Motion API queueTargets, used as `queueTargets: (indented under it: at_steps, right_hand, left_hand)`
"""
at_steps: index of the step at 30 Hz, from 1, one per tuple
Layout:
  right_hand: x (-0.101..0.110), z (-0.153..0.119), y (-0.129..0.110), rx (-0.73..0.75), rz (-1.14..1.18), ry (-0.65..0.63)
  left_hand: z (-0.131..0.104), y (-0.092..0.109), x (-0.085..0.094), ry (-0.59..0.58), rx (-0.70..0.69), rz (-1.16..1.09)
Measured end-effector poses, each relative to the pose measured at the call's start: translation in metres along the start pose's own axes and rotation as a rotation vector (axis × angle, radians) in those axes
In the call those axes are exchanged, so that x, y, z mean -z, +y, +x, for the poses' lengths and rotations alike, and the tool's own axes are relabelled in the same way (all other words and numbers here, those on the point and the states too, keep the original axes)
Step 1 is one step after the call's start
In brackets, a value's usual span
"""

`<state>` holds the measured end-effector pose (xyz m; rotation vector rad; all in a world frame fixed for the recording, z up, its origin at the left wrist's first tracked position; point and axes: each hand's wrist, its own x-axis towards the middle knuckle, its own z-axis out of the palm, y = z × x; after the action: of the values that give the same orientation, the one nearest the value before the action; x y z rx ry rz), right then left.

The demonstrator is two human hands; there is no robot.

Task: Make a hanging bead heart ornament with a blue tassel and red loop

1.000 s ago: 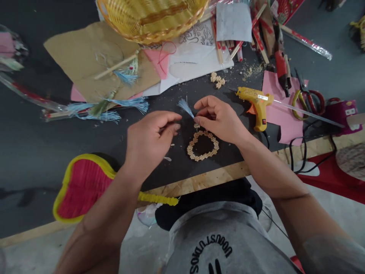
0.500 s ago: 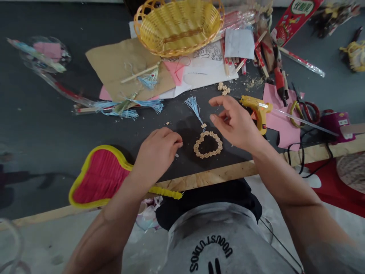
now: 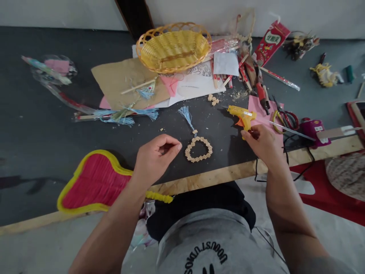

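A yellow glue gun (image 3: 241, 113) lies on the dark tabletop, and my right hand (image 3: 264, 145) has its thumb and fingers closed around the lower end of its handle. Thumb and fingertips of my left hand (image 3: 155, 156) are pinched together; anything between them is too small to make out. Just right of those fingertips lies a heart-shaped ring of small beige flower pieces (image 3: 199, 159), flat on the table. A light blue tassel (image 3: 186, 115) hangs off its top by a cord. Further up are a few loose flower pieces (image 3: 213, 99).
A red and yellow heart-shaped fan (image 3: 94, 182) lies under my left forearm. Behind stand a yellow basket (image 3: 173, 47) and brown paper (image 3: 111, 76). Scissors (image 3: 286, 118), pliers (image 3: 261, 95) and a purple device (image 3: 312, 129) are at right. A wooden edge (image 3: 216, 176) borders the table.
My right hand has moved right and down, from above the heart-shaped ring to the glue gun's handle, and closed on it. My left hand has turned, staying pinched. The camera view has shifted.
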<state>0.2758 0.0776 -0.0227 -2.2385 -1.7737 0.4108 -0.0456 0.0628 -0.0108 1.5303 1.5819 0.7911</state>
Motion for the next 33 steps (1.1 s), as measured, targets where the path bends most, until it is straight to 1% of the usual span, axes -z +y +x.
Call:
queueTargets:
  at_steps: [4, 6, 8, 10, 11, 12, 14, 16, 18, 21, 24, 27, 33]
  right_hand:
    - [0.002, 0.011, -0.009, -0.072, -0.029, 0.009]
    - [0.004, 0.013, -0.007, -0.091, 0.030, 0.003]
    - [0.005, 0.011, -0.003, -0.110, 0.193, 0.040]
    - [0.005, 0.007, 0.002, -0.119, 0.476, 0.103]
    - [0.005, 0.004, 0.004, -0.114, 0.632, 0.106]
    - [0.004, 0.000, 0.004, -0.101, 0.774, 0.077]
    - [0.002, -0.008, 0.003, -0.069, 0.988, -0.051]
    - [0.000, -0.018, -0.003, -0.042, 1.123, -0.189]
    - [-0.004, -0.029, -0.010, 0.001, 1.227, -0.293]
    - [-0.009, -0.046, -0.020, 0.103, 1.262, -0.439]
    - [-0.013, -0.057, -0.025, 0.219, 1.202, -0.520]
    - [-0.016, -0.062, -0.027, 0.310, 1.178, -0.535]
    - [-0.019, -0.066, -0.027, 0.364, 1.089, -0.553]
  left_hand:
    - [-0.001, -0.001, -0.005, 0.102, 0.078, -0.189]
    - [-0.001, -0.004, -0.004, 0.145, 0.109, -0.288]
    - [0.000, -0.006, -0.002, 0.171, 0.142, -0.379]
    - [0.000, -0.006, 0.001, 0.190, 0.175, -0.471]
    - [0.001, -0.005, 0.002, 0.199, 0.189, -0.518]
    - [0.001, -0.004, 0.002, 0.205, 0.205, -0.562]
    - [0.002, -0.001, 0.001, 0.192, 0.246, -0.645]
    - [0.001, 0.002, -0.004, 0.151, 0.292, -0.736]
    - [-0.001, 0.005, -0.010, 0.099, 0.323, -0.816]
    - [-0.004, 0.008, -0.019, 0.048, 0.362, -0.885]
    - [-0.005, 0.011, -0.025, 0.026, 0.393, -0.930]
    - [-0.005, 0.013, -0.030, 0.027, 0.380, -0.967]
    - [-0.006, 0.012, -0.036, 0.024, 0.350, -1.000]
